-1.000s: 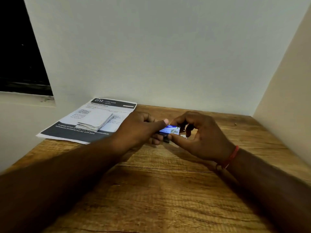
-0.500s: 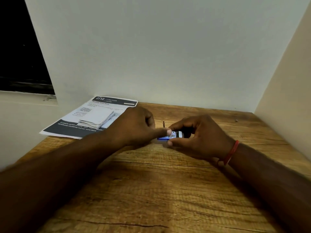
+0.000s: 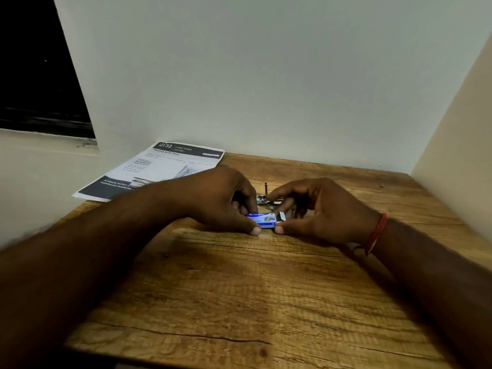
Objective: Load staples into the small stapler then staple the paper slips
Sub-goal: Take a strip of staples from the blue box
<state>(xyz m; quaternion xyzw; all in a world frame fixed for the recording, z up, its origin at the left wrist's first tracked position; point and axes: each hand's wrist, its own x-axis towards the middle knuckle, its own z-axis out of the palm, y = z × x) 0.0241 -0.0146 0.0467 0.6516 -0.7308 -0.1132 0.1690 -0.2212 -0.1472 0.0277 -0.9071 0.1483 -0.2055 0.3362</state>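
Note:
A small blue staple box (image 3: 262, 220) lies on the wooden table (image 3: 239, 288) between both hands. My left hand (image 3: 226, 201) pinches its left end with thumb and fingers. My right hand (image 3: 319, 211) pinches its right end, where a pale flap or inner tray (image 3: 281, 216) sticks out. Just behind the box lies the small metal stapler (image 3: 265, 199), swung apart with one arm pointing up; my fingers partly hide it. The stack of paper slips (image 3: 159, 177) rests on a printed sheet, mostly hidden by my left forearm.
The printed sheet (image 3: 170, 161) lies at the table's back left corner and overhangs the left edge. Walls close the table in at the back and on the right. A dark window opening (image 3: 34, 75) is at upper left.
Both hands have lowered the blue box onto the table and drawn it nearer to me. The stapler behind it has come into view. The camera has moved closer.

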